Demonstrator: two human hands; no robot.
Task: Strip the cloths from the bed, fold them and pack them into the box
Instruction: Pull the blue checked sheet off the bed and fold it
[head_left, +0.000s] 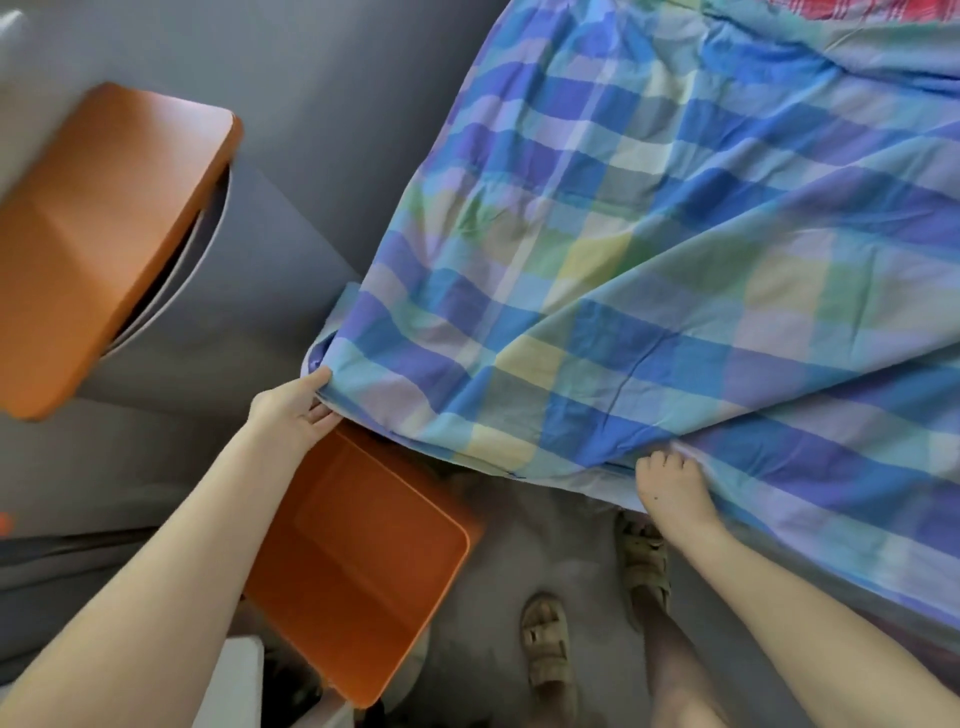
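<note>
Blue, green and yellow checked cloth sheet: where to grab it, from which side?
Take the blue, green and yellow checked sheet along its near hem, coming from the person's side: that edge hangs free while the rest lies spread out. Left hand pinches the loose corner; right hand grips a bunched fold further along the hem.

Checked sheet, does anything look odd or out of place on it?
The checked sheet is creased and bunched where the left hand grips its corner and the right hand pinches its near edge. No tear or stain shows.
</note>
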